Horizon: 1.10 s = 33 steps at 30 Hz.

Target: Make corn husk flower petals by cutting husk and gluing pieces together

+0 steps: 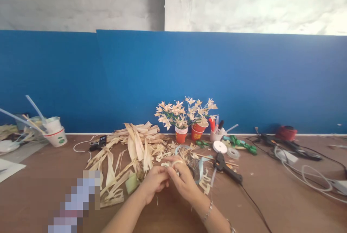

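Note:
My left hand (155, 183) and my right hand (183, 178) meet low in the middle of the head view, their fingertips together over the brown table. Between them they pinch a thin pale strip (177, 162), which curves up over the right fingers. Dried corn husks (135, 146) lie in a loose heap just beyond and to the left of my hands. A folded green piece (131, 183) rests left of my left hand. To the right of my right hand are a blue ribbon (201, 169) and some pale husk scraps (206, 181).
Pale flowers (177, 111) stand in red paper cups (180, 137) at the back. A black glue gun (227, 168) with its cord lies to the right, near a white spool (219, 147). White cables (306, 178) run farther right. A cup with straws (56, 139) stands at the left.

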### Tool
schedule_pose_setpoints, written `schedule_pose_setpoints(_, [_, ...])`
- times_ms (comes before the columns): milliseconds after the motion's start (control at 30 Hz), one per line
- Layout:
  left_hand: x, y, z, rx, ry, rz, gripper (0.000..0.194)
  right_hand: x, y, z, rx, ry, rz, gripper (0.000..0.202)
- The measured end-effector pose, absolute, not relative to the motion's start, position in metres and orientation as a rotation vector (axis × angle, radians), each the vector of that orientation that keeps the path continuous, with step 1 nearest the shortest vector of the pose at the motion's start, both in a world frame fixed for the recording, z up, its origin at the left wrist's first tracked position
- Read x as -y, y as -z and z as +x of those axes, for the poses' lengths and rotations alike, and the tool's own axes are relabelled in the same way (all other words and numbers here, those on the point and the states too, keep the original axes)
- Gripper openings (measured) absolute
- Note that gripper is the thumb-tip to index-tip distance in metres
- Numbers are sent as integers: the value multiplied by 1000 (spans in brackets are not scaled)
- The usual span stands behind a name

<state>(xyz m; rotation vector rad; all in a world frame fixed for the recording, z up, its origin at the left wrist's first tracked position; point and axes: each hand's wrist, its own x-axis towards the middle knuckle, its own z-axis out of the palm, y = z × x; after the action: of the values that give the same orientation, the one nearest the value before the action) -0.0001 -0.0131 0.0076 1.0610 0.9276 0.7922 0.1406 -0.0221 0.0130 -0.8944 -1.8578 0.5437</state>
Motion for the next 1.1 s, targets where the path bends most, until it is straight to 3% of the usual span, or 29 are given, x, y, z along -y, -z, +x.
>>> schedule_pose_setpoints(200, [10, -1, -3, -1036, -604, 1443, 15, 21, -4, 141, 2093, -550, -1031, 27])
schedule_pose_setpoints(367, [8, -3, -5, -1253, -971, 1740, 14, 12, 2, 140, 1877, -636, -1213, 33])
schedule_pose_setpoints(533, [17, -9, -6, -1174, -1374, 1973, 14, 9, -3, 139, 1453, -1413, -1038, 47])
schedule_pose_setpoints(600, [21, -10, -6, -1095, -1402, 1962, 16, 12, -7, 141, 1298, -1724, -951, 48])
schedule_pose_setpoints(700, [23, -9, -5, -1021, -1350, 1916, 28, 15, -11, 145, 1205, -1915, -833, 51])
schedule_pose_setpoints(800, [20, -9, -3, -1023, -1349, 1922, 23, 13, -11, 147, 1249, -1861, -876, 49])
schedule_pose_setpoints(1100, [11, -4, -2, -1280, -1350, 1782, 16, 7, -3, 140, 1480, -1042, -1055, 21])
